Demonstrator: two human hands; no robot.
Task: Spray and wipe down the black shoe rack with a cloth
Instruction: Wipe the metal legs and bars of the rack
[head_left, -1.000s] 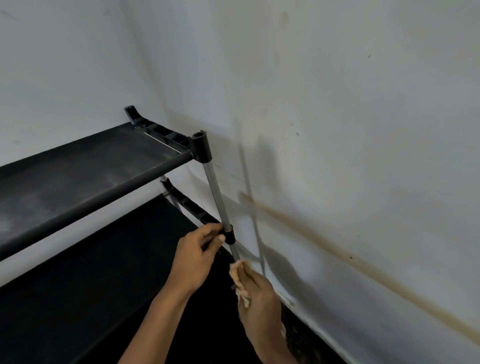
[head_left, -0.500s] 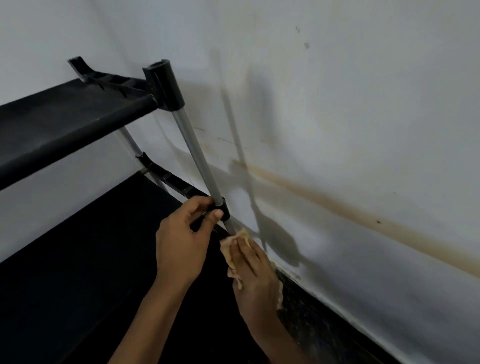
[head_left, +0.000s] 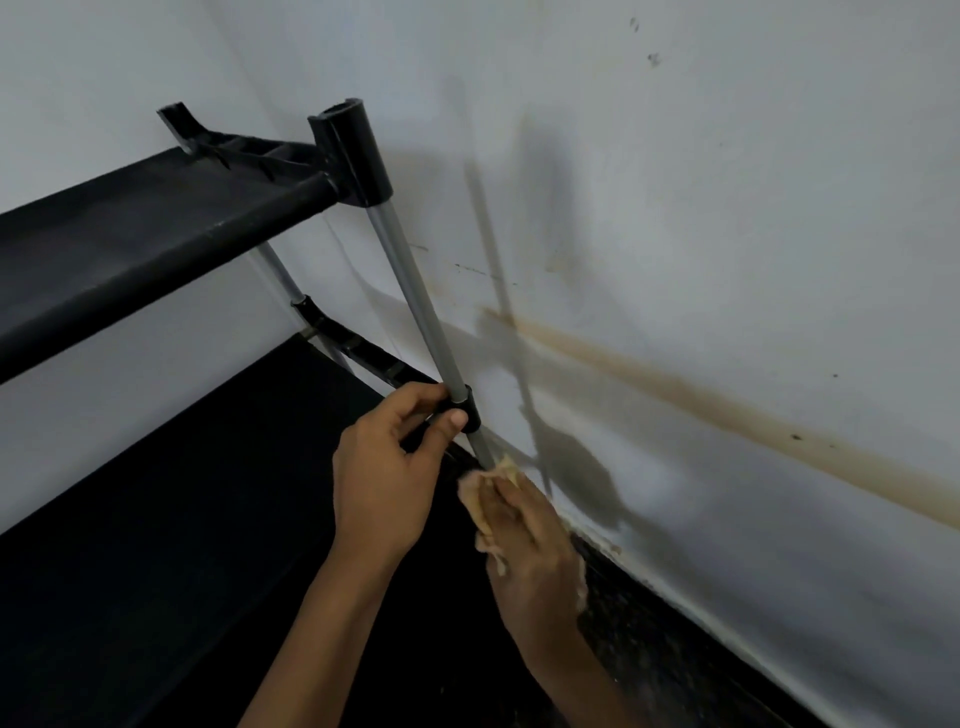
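Observation:
The black shoe rack (head_left: 145, 234) stands in a corner, with an upper shelf at the left and a lower shelf beneath it. A grey metal post (head_left: 415, 306) runs down from the top black corner joint to a lower black connector (head_left: 465, 408). My left hand (head_left: 387, 467) grips that lower connector with thumb and fingers. Just below it, my right hand (head_left: 524, 540) holds a tan cloth (head_left: 480, 493) bunched around the lower part of the post. No spray bottle is in view.
A white wall (head_left: 675, 208) with a long brown stain (head_left: 727, 410) runs close along the rack's right side. Dark speckled floor (head_left: 675, 660) lies at its base. A second grey post (head_left: 283, 275) stands at the rack's back corner.
The view has dropped and moved closer to the rack's corner. My left hand keeps its grip on the connector, and my right hand with the cloth stays on the post just below it.

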